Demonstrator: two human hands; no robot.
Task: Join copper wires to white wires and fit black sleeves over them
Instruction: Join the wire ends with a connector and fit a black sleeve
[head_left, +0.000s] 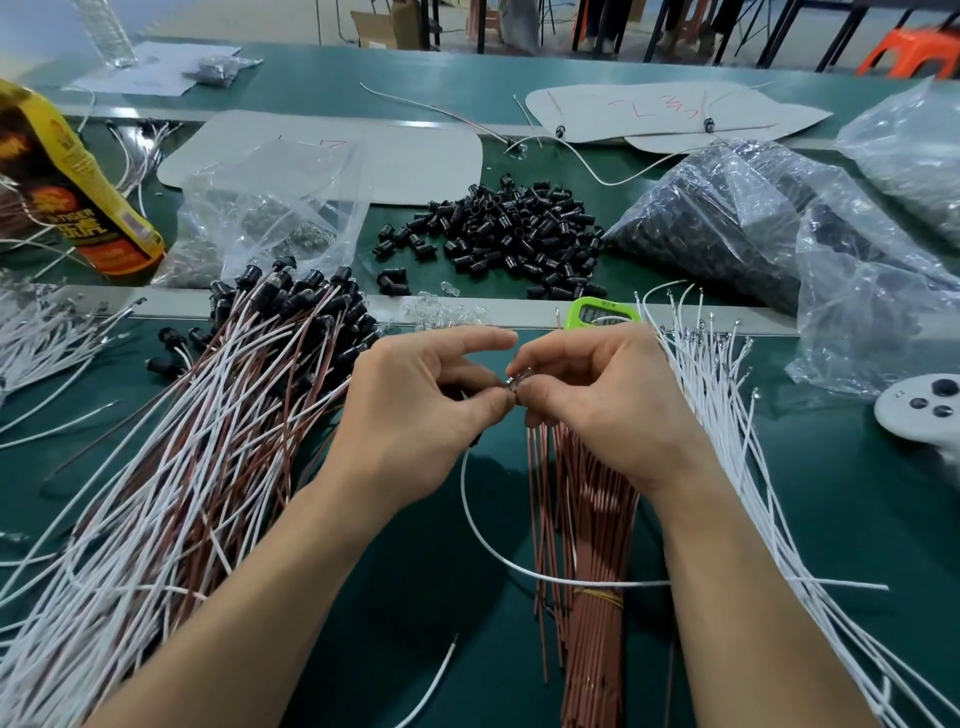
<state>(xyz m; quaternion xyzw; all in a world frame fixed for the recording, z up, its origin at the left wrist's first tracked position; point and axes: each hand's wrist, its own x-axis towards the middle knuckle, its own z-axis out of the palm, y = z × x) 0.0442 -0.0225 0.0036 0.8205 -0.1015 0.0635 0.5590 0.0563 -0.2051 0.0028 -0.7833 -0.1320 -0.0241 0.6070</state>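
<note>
Bundled copper wires (592, 623) in the foreground; beyond, I see left hand (415, 410) and right hand (608, 400) together pinching a small part (515, 385), a white wire (483, 545) looping below the left.

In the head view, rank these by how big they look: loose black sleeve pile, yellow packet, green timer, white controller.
1. black sleeve pile and yellow packet: too alike to split; the frame edge cuts the packet.
2. white controller, also cut by the edge.
3. green timer, partly hidden behind the right hand.
</note>
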